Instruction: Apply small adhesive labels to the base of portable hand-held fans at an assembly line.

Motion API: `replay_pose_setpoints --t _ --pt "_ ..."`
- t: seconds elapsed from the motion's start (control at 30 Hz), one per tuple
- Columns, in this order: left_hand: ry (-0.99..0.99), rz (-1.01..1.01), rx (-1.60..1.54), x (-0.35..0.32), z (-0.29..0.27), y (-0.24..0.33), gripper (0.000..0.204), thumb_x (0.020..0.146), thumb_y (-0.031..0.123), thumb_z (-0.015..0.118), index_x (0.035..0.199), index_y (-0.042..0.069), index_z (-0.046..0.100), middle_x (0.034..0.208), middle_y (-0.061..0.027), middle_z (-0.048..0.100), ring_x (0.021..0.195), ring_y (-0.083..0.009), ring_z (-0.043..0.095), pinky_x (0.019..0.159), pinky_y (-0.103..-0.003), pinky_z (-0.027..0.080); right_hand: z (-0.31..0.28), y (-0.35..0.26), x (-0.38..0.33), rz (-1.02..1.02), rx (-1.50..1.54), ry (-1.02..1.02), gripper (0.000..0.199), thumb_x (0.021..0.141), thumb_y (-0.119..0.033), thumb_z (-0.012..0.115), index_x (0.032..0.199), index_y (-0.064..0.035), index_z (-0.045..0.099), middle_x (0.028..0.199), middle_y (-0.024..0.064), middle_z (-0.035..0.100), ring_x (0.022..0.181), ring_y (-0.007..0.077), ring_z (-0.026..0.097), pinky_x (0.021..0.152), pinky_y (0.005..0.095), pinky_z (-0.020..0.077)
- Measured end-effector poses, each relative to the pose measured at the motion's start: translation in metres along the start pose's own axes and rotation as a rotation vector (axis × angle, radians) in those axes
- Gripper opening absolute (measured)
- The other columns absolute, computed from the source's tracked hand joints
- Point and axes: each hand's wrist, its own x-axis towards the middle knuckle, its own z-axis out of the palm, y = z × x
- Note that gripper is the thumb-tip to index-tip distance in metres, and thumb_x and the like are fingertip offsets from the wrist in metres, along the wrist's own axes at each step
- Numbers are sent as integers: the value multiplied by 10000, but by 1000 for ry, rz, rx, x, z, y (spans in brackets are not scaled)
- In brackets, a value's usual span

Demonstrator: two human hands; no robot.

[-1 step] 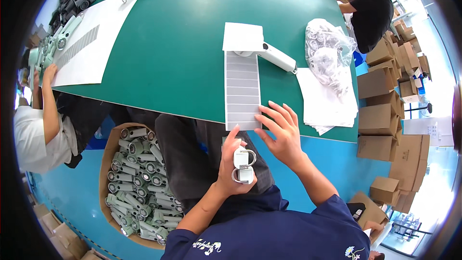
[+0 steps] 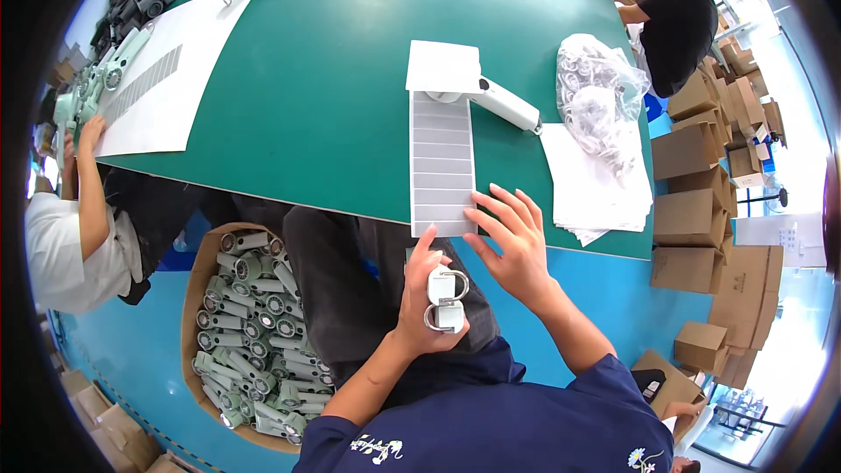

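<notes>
– "Just off the table's (image 2: pixel 333 79) near edge: two pale handles (image 2: pixel 448 300) w/ metal loops, held together in the L hand (image 2: pixel 415 302). Which way do they lie?"

– "End-on to us, so the long axis is hard to tell; prob. roughly upward. L fingers are curled round them, index stretched toward the label strip's (image 2: pixel 441 162) near end. Touching or just short, can't tell."

– "And the R hand (image 2: pixel 515 250)?"

– "Loosely spread, nothing gripped. Fingertips are at the strip's R edge, nr its bottom corner. The strip runs lengthwise away from the lap, so its near end sits btwn both hands' fingertips, w/ the handles below, approx. in line."

– "Anything in the way?"

– "Only the L fingers come btwn handles & strip. A white paper square (image 2: pixel 443 66) covers the far end, w/ a white fan-like unit (image 2: pixel 510 108) poking out R. Farther R, a clear bag (image 2: pixel 596 79) of small parts, partly on a paper stack (image 2: pixel 589 201). Down L, a carton (image 2: pixel 190 333) full of greenish fan units (image 2: pixel 254 324); beyond, a co-worker's hand (image 2: pixel 93 130) by a big white sheet (image 2: pixel 188 44)."
</notes>
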Motion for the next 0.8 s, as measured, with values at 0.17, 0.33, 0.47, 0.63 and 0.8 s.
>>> replay_pose_setpoints --t 0.17,0.33,0.47,0.63,0.8 --pt "-32 -31 80 5 0 0 893 660 0 628 1506 27 344 1274 -216 493 1521 -505 284 1121 -475 370 7 -4 -4 -4 -30 93 289 841 -176 824 1117 -122 758 1324 38 686 1314 278 581 1126 480 400" --pt "-42 -67 50 5 0 -3 870 667 9 630 1490 16 349 1264 -199 494 1536 -502 267 1133 -474 361 11 -9 -7 26 6 136 276 823 -132 824 1089 -105 754 1262 47 688 1254 276 607 1084 470 432" --pt "-43 -60 77 7 -1 -5 910 664 115 743 1483 4 364 1496 -336 341 1453 -483 387 1128 -483 374 12 -18 -6 88 40 154 239 822 -100 812 1045 -87 728 1211 54 681 1213 277 621 1072 464 436" --pt "-44 -106 5 8 -3 -4 908 667 28 637 1522 54 335 1260 -204 506 1538 -491 266 1130 -475 359 5 -24 -2 145 63 87 251 822 -82 803 1047 -81 691 1225 71 648 1221 303 596 1048 448 417" --pt "-37 -66 23 10 -3 -4 905 670 32 637 1522 49 333 1283 -209 509 1537 -476 280 1132 -478 360 -1 -28 3 183 71 21 281 821 -68 792 1068 -78 660 1225 86 593 1232 312 553 1033 441 390"
